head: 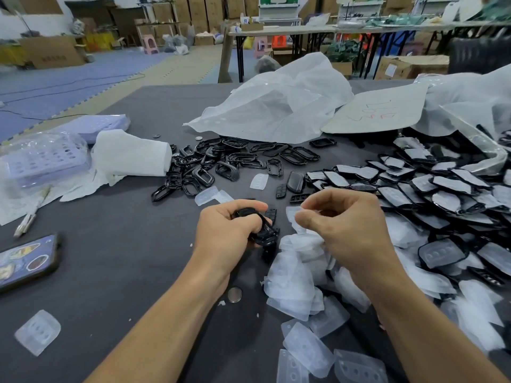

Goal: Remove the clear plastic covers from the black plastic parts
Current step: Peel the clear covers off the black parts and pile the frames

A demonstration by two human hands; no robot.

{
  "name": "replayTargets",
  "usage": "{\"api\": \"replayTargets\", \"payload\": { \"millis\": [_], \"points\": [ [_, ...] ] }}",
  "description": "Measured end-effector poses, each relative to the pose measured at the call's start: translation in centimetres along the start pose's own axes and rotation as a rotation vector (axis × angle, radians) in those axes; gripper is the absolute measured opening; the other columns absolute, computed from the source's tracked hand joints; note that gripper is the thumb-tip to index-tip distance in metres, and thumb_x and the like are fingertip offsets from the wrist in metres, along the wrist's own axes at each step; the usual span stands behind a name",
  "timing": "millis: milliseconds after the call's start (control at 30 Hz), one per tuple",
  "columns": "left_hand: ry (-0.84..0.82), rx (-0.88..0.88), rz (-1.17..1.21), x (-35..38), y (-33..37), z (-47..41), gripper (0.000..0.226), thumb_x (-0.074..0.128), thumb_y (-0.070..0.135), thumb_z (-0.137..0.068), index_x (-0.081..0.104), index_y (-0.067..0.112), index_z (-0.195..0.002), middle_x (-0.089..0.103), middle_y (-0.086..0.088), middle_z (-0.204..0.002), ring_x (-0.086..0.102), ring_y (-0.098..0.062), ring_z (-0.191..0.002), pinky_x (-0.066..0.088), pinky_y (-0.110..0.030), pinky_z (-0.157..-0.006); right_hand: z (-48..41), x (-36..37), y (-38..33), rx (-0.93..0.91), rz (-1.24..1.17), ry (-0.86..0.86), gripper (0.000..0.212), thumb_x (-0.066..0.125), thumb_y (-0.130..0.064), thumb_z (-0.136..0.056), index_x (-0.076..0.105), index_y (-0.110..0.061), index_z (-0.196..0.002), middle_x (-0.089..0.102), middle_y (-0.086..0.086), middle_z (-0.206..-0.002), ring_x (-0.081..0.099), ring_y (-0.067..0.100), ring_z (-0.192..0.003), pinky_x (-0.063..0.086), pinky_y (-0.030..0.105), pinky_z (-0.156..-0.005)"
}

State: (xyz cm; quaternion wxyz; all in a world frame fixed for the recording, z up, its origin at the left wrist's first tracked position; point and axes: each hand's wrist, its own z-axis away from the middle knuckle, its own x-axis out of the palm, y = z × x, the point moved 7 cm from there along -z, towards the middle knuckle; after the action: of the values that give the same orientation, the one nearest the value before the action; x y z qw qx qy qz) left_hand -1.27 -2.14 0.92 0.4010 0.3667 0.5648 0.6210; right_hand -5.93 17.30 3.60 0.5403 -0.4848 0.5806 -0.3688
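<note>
Loose clear covers [293, 288] heap nearest you, partly under your right wrist. Just left of that heap, your left hand [226, 225] curls its fingers round a black part [265, 234]. Above the heap, your right hand [340, 217] pinches a clear cover [291, 212] between thumb and forefinger, apart from the black part. Right of the heap lie covered black parts [442, 189], beyond it bare black frames [235, 158], and far to its left a phone [25, 261].

Bare frames [229, 161] behind hands, covered parts [431, 189] right, phone [26, 261] left
</note>
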Motion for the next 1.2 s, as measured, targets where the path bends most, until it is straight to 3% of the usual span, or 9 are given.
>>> {"api": "replayTargets", "payload": {
  "millis": [267,467,667,800,900,967,1067,1133,1200],
  "points": [
    [-0.41,-0.001,0.083,2.8,0.3,1.2,0.041,0.057,0.002,-0.071,0.084,0.015,-0.1,0.078,-0.016,-0.09,0.073,-0.017,-0.079,0.059,-0.028,-0.064,0.2,1.5,0.0,0.067,-0.318,-0.143,0.015,0.089,-0.004,-0.073,0.075,-0.007,-0.077,0.068,0.01,-0.062,0.055,0.015,-0.047,0.042,0.02,-0.044],
    [-0.309,-0.029,0.17,2.2,0.0,0.7,0.03,0.058,-0.009,-0.082,0.083,0.008,-0.088,0.079,-0.019,-0.088,0.077,-0.023,-0.076,0.06,-0.026,-0.061,0.2,1.8,0.4,0.182,-0.456,-0.165,0.013,0.077,0.008,-0.081,0.078,-0.004,-0.086,0.072,0.011,-0.07,0.062,0.016,-0.055,0.051,0.02,-0.051],
    [-0.232,-0.024,0.163,1.8,0.1,0.7,0.025,0.062,-0.004,-0.079,0.082,0.011,-0.081,0.078,-0.012,-0.079,0.073,-0.018,-0.065,0.056,-0.023,-0.054,0.3,1.4,0.6,0.2,-0.388,-0.109,0.015,0.078,-0.003,-0.085,0.079,-0.011,-0.072,0.058,0.007,-0.055,0.044,0.01,-0.045,0.033,0.017,-0.042],
    [-0.066,0.234,-0.135,0.9,1.5,0.8,0.028,0.063,0.009,-0.076,0.083,0.026,-0.082,0.079,-0.001,-0.077,0.069,-0.01,-0.065,0.055,-0.023,-0.061,0.2,1.7,0.6,0.201,-0.405,-0.107,0.022,0.074,-0.02,-0.092,0.075,-0.005,-0.076,0.067,0.011,-0.062,0.051,0.015,-0.045,0.036,0.019,-0.042],
    [-0.118,0.341,-0.22,1.4,2.2,1.4,0.034,0.063,0.002,-0.081,0.084,0.029,-0.084,0.078,0.006,-0.073,0.07,-0.003,-0.063,0.053,-0.016,-0.059,0.4,1.8,0.6,0.157,-0.309,-0.082,0.022,0.078,-0.023,-0.088,0.075,-0.007,-0.073,0.073,0.013,-0.068,0.063,0.018,-0.053,0.045,0.023,-0.048],
    [-0.12,0.304,-0.226,1.4,1.8,1.3,0.038,0.066,-0.002,-0.084,0.084,0.029,-0.096,0.077,0.006,-0.069,0.066,-0.003,-0.059,0.053,-0.015,-0.059,0.2,0.9,0.6,0.123,-0.28,0.004,0.012,0.078,-0.004,-0.084,0.077,-0.01,-0.074,0.074,0.011,-0.069,0.065,0.018,-0.056,0.049,0.024,-0.052],
    [-0.102,0.142,-0.063,1.1,0.8,0.5,0.042,0.065,-0.009,-0.09,0.08,0.028,-0.104,0.077,-0.005,-0.073,0.069,-0.01,-0.065,0.058,-0.021,-0.059,-0.3,-0.7,0.7,0.116,-0.422,0.101,0.024,0.073,0.008,-0.085,0.078,-0.013,-0.094,0.071,0.003,-0.07,0.063,0.011,-0.06,0.053,0.02,-0.059],
    [-0.119,0.053,0.025,1.1,0.1,0.2,0.04,0.062,-0.01,-0.093,0.078,0.025,-0.103,0.078,-0.002,-0.078,0.075,-0.012,-0.072,0.06,-0.022,-0.061,-0.5,-0.4,0.5,0.147,-0.606,0.008,0.029,0.071,0.008,-0.085,0.076,-0.014,-0.103,0.066,0.001,-0.069,0.061,0.011,-0.063,0.055,0.02,-0.064],
    [-0.167,0.015,0.035,1.3,-0.3,0.1,0.037,0.062,-0.01,-0.094,0.077,0.022,-0.107,0.079,-0.004,-0.081,0.078,-0.016,-0.077,0.062,-0.026,-0.065,-0.4,0.5,-0.1,0.174,-0.706,-0.129,0.024,0.076,0.002,-0.074,0.078,-0.013,-0.093,0.065,0.001,-0.066,0.058,0.013,-0.061,0.053,0.021,-0.062]
  ]
}}
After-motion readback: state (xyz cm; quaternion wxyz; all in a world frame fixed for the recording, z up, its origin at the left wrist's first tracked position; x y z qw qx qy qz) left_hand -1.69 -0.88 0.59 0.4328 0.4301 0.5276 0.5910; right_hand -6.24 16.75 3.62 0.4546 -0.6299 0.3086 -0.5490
